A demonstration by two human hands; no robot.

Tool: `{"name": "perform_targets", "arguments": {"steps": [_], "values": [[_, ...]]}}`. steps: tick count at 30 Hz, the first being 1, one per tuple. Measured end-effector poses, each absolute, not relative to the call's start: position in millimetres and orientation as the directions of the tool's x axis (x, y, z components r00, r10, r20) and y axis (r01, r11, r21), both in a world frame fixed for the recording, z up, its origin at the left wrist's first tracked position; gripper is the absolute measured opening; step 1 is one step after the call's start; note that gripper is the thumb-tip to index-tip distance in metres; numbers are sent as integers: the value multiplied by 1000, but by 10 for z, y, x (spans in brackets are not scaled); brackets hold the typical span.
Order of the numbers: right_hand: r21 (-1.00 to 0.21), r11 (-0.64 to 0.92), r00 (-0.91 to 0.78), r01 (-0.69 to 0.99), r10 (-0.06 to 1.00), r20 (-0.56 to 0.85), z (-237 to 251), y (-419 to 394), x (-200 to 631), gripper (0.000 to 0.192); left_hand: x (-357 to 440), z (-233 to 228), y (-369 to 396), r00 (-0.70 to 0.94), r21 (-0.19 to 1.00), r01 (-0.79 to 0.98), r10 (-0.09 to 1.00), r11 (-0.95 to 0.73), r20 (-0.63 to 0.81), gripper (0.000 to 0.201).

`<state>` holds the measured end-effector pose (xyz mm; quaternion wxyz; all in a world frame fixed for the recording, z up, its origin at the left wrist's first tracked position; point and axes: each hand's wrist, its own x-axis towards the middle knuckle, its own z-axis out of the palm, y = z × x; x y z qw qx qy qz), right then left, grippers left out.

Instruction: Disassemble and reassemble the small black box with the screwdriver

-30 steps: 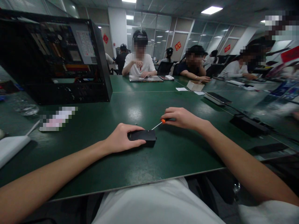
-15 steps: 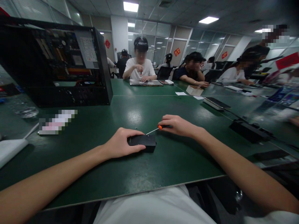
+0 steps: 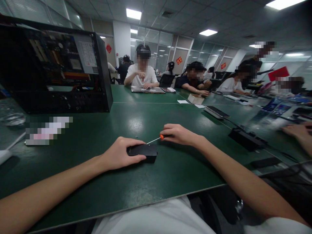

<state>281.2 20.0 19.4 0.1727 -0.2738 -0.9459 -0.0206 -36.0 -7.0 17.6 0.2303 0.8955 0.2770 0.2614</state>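
A black rectangular box, perhaps a power adapter, lies on the green tabletop. My left hand grips it from the left, thumb along the near side and fingers along the far side. In my right hand is a screwdriver with an orange and black handle, its fingers closed round the grip. The thin metal shaft slants down to the left, and its tip is at the far upper edge of the box, close to my left fingertips. Whether the tip touches is too small to tell.
An open computer case stands at the left, beside a pixelated flat item. A black power brick with cables and a flat device lie to the right. Across the table a person in white works with a tool.
The whole view has shifted slightly, so everything sits a little further left and lower. Both hands keep their hold, and the screwdriver stays against or near the box's far edge.
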Motion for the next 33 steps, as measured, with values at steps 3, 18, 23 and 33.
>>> {"name": "perform_targets", "arguments": {"steps": [3,18,23,33], "values": [[-54,858,-793,511,495,354,177,206,2816,31,-361,179,-74,705,557,383,623,-737,339,41],[-103,860,-786,499,500,364,147,199,2800,30,-370,162,-62,727,542,358,591,-760,348,43],[-22,855,-788,518,488,376,141,171,2715,31,-367,157,-58,725,534,368,595,-761,347,43],[107,883,-827,457,378,416,8,222,2347,31,-352,129,-57,728,532,349,581,-772,365,44]]}}
